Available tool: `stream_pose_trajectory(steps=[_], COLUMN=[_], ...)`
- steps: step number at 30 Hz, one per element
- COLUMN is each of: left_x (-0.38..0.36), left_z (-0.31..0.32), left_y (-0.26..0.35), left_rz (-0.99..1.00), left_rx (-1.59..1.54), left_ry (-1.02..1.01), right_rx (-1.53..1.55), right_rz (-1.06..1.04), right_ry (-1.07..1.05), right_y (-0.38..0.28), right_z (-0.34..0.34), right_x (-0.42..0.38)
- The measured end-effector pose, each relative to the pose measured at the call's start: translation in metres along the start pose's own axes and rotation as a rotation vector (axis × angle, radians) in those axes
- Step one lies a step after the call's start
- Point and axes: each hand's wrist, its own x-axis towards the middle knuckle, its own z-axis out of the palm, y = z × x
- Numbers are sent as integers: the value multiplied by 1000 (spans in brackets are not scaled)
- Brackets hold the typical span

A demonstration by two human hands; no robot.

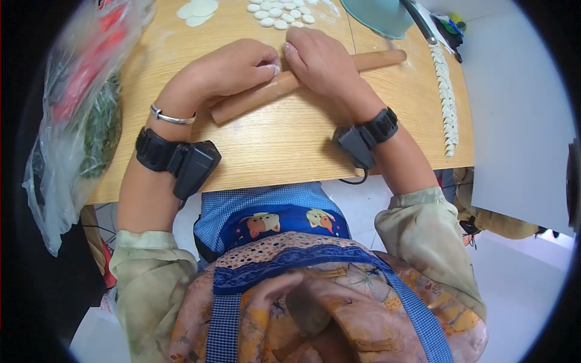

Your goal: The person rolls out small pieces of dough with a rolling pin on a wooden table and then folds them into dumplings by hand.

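Observation:
A wooden rolling pin (pixel 257 95) lies slantwise on the wooden table (pixel 266 145), its right end farther from me. My right hand (pixel 315 57) rests over the middle of the pin, fingers closed around it. Beside it, my left hand (pixel 245 65) is curled, with white powder on its fingertips, touching the far side of the pin; what its fingers hold, if anything, is hidden. Beyond my hands sit several small flattened dough pieces (pixel 275 12). Farther left, several thin round wrappers (pixel 198 11) overlap.
A plastic bag (pixel 57 139) with green leaves covers the table's left side. At the back right stands a light blue bowl (pixel 381 15) near a black handle (pixel 419 21). Folded dumplings (pixel 446 100) form a row along the right edge, beside a white surface (pixel 520 121).

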Motion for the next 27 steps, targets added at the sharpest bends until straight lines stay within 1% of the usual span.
stream_pose_trajectory(steps=[1, 2, 4, 5, 7, 11, 13, 14, 16, 17, 19, 20, 22, 23, 25, 27], left_x=[-1, -1, -2, -2, -2, -2, 0, 0, 0, 0, 0, -1, -3, -2, 0, 2], left_z=[-1, -2, -1, 0, -1, -4, 2, 4, 5, 3, -2, -1, 1, 1, 1, 2], left_y=[3, 3, 0, -2, 1, 5, 2, 1, 1, 1, 0, 0, 3, 4, 4, 2], left_rz=[-59, -59, 63, 66, 2, 53, 58, 58, 62, 62, 54, 54, 85, 84, 12, 30], left_rx=[-17, -17, -23, -23, -34, -20, -327, -327, -463, -462, -163, -163, 64, 63, 25, 38], left_ry=[-44, -42, -45, -45, -66, -65, -53, -54, -123, -126, -159, -160, 40, 42, 22, 47], right_rx=[0, -1, -34, -37, -61, -69, -78, -78, -76, -76, -51, -51, -8, -7, -13, -14], right_rz=[35, 33, 60, 61, 45, 51, 92, 92, 90, 93, 64, 65, 24, 22, -3, -19], right_ry=[-3, -3, -10, -10, -15, -51, -103, -103, -88, -87, -75, -75, -86, -87, -89, -97], right_y=[-3, -6, -12, -16, -22, -33, -39, -41, -43, -43, -40, -37, -29, -25, -17, -7], right_z=[-2, -5, -11, -15, -20, -34, -38, -39, -40, -40, -40, -40, -39, -37, -31, -24], right_x=[-5, -9, -22, -28, -40, -63, -70, -72, -75, -76, -75, -73, -66, -61, -48, -33])
